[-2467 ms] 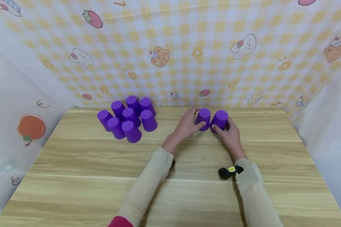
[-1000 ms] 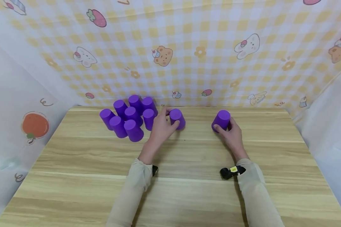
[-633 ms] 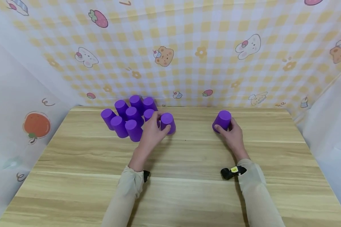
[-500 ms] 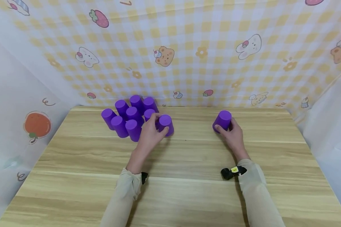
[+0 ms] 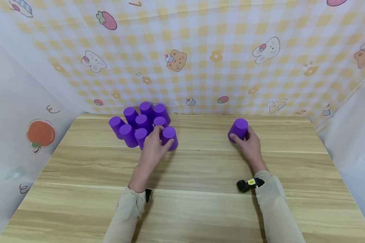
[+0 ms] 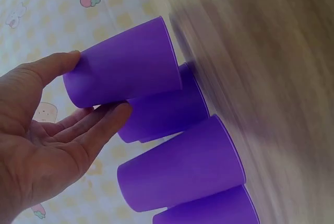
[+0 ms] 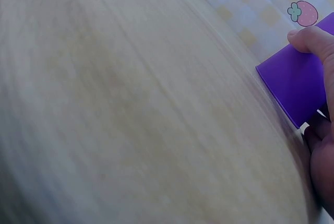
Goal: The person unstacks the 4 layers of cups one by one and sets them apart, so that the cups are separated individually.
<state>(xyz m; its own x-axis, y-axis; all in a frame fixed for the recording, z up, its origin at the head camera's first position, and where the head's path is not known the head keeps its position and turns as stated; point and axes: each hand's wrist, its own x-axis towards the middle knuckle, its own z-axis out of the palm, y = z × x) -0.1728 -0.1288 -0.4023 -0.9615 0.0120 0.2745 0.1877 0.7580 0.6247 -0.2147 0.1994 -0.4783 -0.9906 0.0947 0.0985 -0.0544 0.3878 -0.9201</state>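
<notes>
My left hand [image 5: 153, 145] grips an upside-down purple cup [image 5: 169, 138] at the right front of a cluster of similar cups. In the left wrist view, the thumb and fingers pinch that cup [image 6: 125, 65] near its narrow base, its rim close over the table. Behind the fingers a cup [image 5: 160, 121] is partly hidden. Farther right, my right hand [image 5: 250, 146] holds another upside-down purple cup [image 5: 238, 130] low at its side. The right wrist view shows the thumb on one side of this cup [image 7: 295, 80] and fingers on the other.
Several upside-down purple cups, among them a front-left cup [image 5: 128, 135] and a back cup [image 5: 146, 111], stand closely grouped at the table's back left. The wooden table [image 5: 200, 209] meets a checked cloth backdrop [image 5: 200, 77] behind. A white curtain [image 5: 353, 135] hangs at the right.
My left hand has carried its cup leftward from beside the right-hand cup to the cluster, then slightly toward me. The right hand keeps its hold in nearly the same place.
</notes>
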